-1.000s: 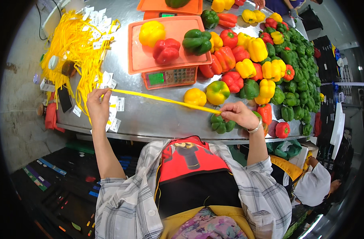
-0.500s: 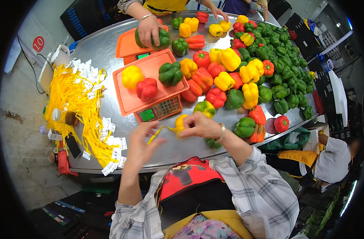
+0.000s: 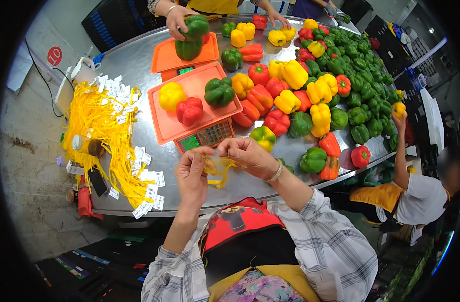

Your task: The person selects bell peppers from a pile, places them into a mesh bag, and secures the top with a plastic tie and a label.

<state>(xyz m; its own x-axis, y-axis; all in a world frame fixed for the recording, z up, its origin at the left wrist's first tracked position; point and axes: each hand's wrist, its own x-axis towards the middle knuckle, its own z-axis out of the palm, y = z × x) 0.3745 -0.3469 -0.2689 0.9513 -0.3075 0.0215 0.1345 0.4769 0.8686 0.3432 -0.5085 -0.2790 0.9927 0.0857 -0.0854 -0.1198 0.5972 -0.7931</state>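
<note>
Close together above the near table edge, both my hands pinch a yellow mesh net bag. Fingers of my left hand close on one side of its netting; those of my right hand grip the other side, and a loose strip hangs between them. Just beyond stands a scale with an orange tray. On that tray lie a yellow bell pepper, a red bell pepper and a green bell pepper. A yellow-green pepper rests beyond my right hand.
Yellow net bags with white tags heap at the left, by a jar and phone. Mixed peppers cover the middle and right. Across the table, a co-worker's hand holds a green pepper. Another person is at right.
My left hand, open before, has moved right and closed on the netting beside my right hand. The co-worker's green pepper has risen. The person at right has raised a yellow pepper.
</note>
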